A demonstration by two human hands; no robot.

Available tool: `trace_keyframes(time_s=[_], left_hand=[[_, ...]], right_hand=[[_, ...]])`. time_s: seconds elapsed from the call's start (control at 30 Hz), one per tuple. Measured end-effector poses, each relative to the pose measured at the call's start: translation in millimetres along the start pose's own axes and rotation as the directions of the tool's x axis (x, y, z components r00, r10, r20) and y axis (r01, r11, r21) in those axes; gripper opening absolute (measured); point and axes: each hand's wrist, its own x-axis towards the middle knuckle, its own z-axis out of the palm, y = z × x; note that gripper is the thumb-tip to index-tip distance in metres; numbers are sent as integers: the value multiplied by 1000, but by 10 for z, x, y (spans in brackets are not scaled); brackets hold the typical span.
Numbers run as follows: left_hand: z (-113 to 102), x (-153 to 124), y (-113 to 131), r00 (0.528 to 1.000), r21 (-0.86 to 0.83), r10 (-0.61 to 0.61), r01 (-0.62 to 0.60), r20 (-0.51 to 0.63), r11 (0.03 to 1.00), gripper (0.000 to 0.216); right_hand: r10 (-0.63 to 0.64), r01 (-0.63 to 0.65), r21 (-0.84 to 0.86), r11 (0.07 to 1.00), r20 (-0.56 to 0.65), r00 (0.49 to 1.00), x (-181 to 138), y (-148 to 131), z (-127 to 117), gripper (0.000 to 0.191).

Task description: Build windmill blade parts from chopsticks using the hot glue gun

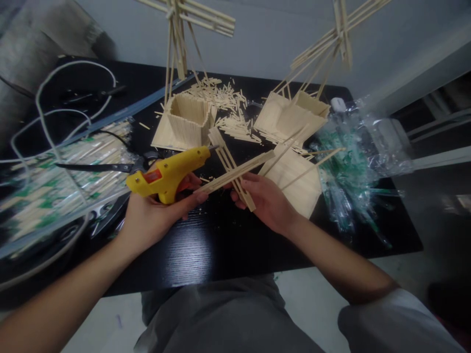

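My left hand [154, 213] is closed round a yellow glue gun [170, 171], whose nozzle points right at a crossed frame of wooden sticks [235, 171]. That frame rests in my right hand [267, 201], fingers wrapped under it; my left thumb also touches its lower end. Both hands hover just above the black table [206, 245]. Behind them stand two windmill-like models built of sticks, one at the left [186, 120] and one at the right [290, 115], each with blades reaching up out of the frame.
Loose cut sticks [224, 103] litter the table behind the models. Packs of sticks in wrappers [55, 181] lie left, with black scissors [110, 167] and white cable [47, 113]. Crumpled clear wrappers [353, 162] fill the right side. A flat stick panel [298, 181] lies under my right hand.
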Motion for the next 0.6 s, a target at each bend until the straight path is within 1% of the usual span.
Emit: trace_keyframes(time_s=[0.1, 0.2, 0.33, 0.43, 0.5, 0.6], left_hand=[[9, -14, -38, 1000, 5, 21, -21, 4, 1000, 40], [17, -25, -93, 999, -1, 34, -34, 20, 999, 45], [29, -41, -135, 998, -83, 43, -40, 38, 996, 53], [26, -47, -129, 996, -100, 71, -66, 49, 993, 54], [10, -42, -113, 992, -110, 114, -107, 62, 988, 51], [-46, -17, -87, 982, -200, 186, -175, 35, 964, 36]], right_hand=[[-43, 40, -75, 996, -34, 999, 1, 42, 2, 31], [-70, 64, -113, 991, -54, 996, 13, 81, -20, 38], [-105, 92, -159, 983, -70, 992, 24, 108, -45, 38], [-118, 100, -174, 980, -97, 988, 19, 99, -39, 36], [-122, 103, -167, 981, -110, 986, 12, 77, -27, 36], [-133, 114, -158, 981, -120, 984, 2, 36, -15, 37]])
